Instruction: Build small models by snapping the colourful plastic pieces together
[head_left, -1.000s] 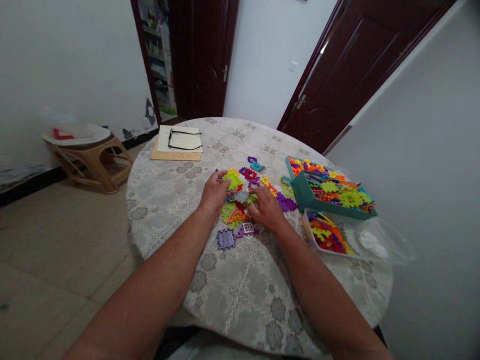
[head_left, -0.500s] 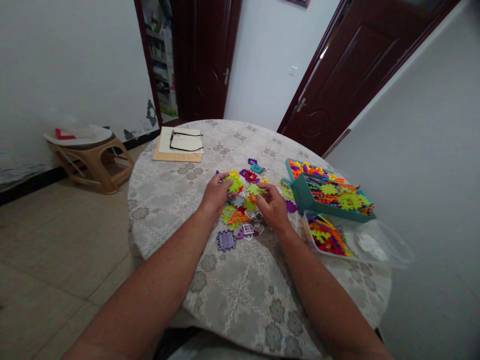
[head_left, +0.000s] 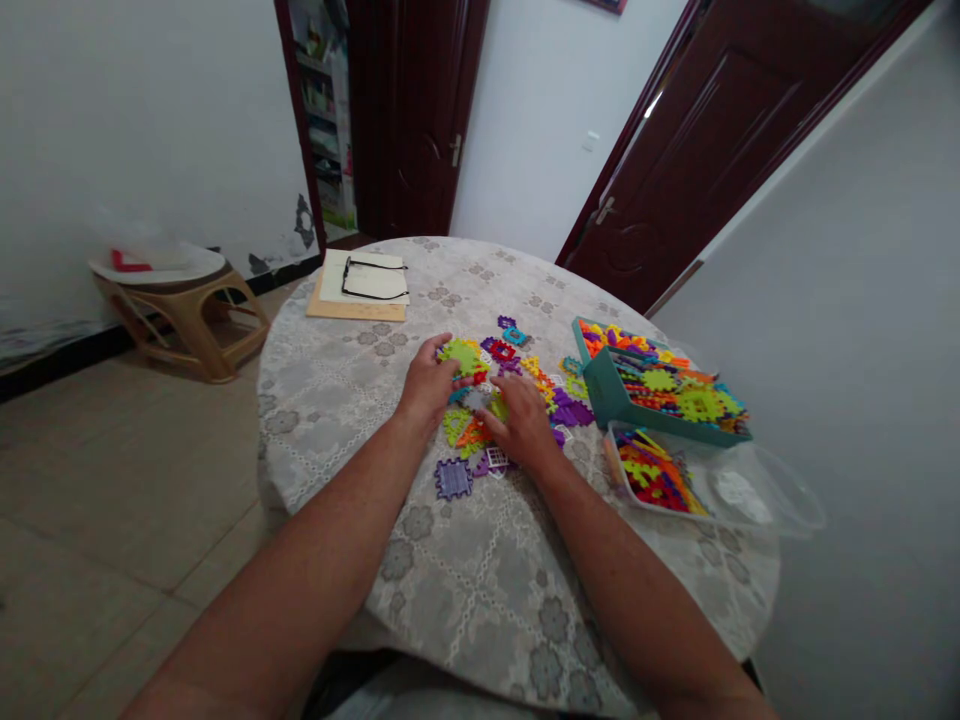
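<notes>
A heap of coloured plastic interlocking pieces [head_left: 517, 375] lies on the round table [head_left: 420, 560], which has a pale lace cloth. My left hand [head_left: 429, 385] rests at the heap's left edge, its fingers curled against a lime green piece [head_left: 462, 353]. My right hand [head_left: 519, 420] lies palm down over the heap's near middle, fingers bent onto a grey piece [head_left: 474, 400]. A purple square piece [head_left: 452, 478] sits alone just in front of both hands.
A teal box [head_left: 609, 390] full of pieces stands at the right, with a clear plastic tub [head_left: 750, 500] of more pieces in front of it. Papers with black glasses [head_left: 362, 282] lie at the far side. A wooden stool [head_left: 187, 305] stands at the left wall.
My right hand held a lime green piece up half a second ago; now it has come down flat onto the heap, nearer my left hand. My left hand has barely shifted.
</notes>
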